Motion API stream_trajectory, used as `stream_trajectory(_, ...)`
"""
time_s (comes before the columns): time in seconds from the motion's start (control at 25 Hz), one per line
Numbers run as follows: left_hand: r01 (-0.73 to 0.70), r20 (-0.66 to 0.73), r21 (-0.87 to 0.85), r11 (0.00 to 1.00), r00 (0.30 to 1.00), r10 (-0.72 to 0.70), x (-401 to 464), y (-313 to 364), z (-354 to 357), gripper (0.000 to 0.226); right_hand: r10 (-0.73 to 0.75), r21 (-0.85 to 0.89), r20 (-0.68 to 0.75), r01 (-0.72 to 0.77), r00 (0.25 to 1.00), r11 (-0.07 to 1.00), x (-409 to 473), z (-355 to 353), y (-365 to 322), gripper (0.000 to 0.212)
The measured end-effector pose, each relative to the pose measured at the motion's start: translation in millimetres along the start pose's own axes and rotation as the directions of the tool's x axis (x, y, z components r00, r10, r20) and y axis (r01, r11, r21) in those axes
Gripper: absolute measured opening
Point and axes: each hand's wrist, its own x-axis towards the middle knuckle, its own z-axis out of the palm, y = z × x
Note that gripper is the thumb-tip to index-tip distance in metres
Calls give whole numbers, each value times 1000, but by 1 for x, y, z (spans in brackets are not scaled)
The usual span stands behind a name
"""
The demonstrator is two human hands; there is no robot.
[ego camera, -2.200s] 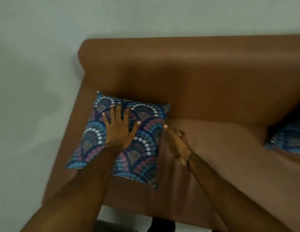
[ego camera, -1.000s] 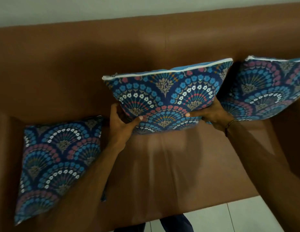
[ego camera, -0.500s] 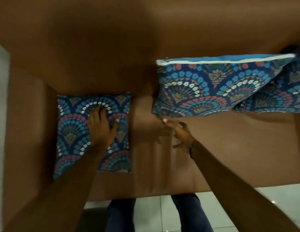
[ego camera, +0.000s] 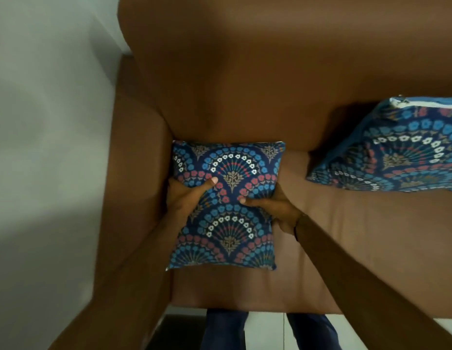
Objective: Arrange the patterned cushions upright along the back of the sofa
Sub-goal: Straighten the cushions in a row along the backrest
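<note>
A blue patterned cushion (ego camera: 227, 210) lies at the left end of the brown sofa's seat (ego camera: 346, 236), its far edge touching the backrest (ego camera: 270, 72). My left hand (ego camera: 187, 198) grips its left edge, thumb on top. My right hand (ego camera: 277, 208) grips its right edge, thumb pressed onto the pattern. A second patterned cushion (ego camera: 401, 152) leans upright against the backrest at the right, cut off by the frame edge, with a white zip seam along its top.
The sofa's left armrest (ego camera: 136, 173) runs right beside the held cushion. A pale wall (ego camera: 48, 122) stands to the left. White floor tiles (ego camera: 267, 332) and my legs in dark trousers (ego camera: 224, 329) show below the seat's front edge.
My left hand went from lying flat on the left cushion to gripping its edge. My right hand moved left from the bare seat and took the cushion's right edge.
</note>
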Motion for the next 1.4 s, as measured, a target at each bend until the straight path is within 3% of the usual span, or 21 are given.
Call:
stream_trajectory(0.08, -203, 18, -13, 979, 979, 203, -12, 2, -11, 134, -127, 39, -127, 133, 984, 990, -11, -5, 3, 88)
stream_trajectory(0.2, -471, -40, 40, 881, 880, 473, -21, 20, -32, 133, -348, -34, -210, 348, 914, 937, -11, -9, -12, 91)
stream_trajectory(0.32, -594, -89, 64, 802, 797, 598, -12, 42, -43, 133, -470, -118, -226, 454, 853, 883, 12, -4, -43, 95)
stream_trajectory(0.4, -601, -93, 74, 796, 790, 606, -9, 49, -40, 131, -477, -131, -236, 459, 846, 879, 22, -5, -53, 101)
stream_trajectory(0.68, -618, -112, 191, 762, 758, 643, 3, 35, -31, 128, -562, -158, -371, 546, 739, 823, 21, 1, -32, 88)
stream_trajectory(0.76, -592, -120, 188, 783, 778, 617, -1, 35, -24, 134, -552, -155, -315, 532, 772, 832, 19, -3, -35, 94)
stream_trajectory(0.88, -527, -260, 70, 847, 810, 526, -33, 31, 2, 133, -519, -144, -210, 499, 828, 854, 5, -23, -46, 108)
stream_trajectory(0.96, -444, -349, -25, 896, 844, 408, -64, 28, 30, 123, -499, -116, -186, 485, 846, 867, -10, -39, -51, 113)
stream_trajectory(1.04, -382, -403, -12, 924, 848, 345, -93, 21, 67, 103, -489, -146, -225, 467, 843, 872, -27, -66, -45, 105)
stream_trajectory(1.12, -383, -382, 60, 922, 844, 376, -121, 22, 117, 87, -485, -212, -278, 439, 829, 873, -45, -109, -28, 84)
stream_trajectory(1.28, -445, -186, -14, 896, 881, 435, -170, 58, 226, 82, -454, -277, -403, 367, 794, 888, -87, -227, 21, 37)
stream_trajectory(1.4, -458, -34, -64, 887, 889, 456, -185, 91, 286, 97, -444, -325, -542, 309, 714, 894, -114, -331, 45, 38)
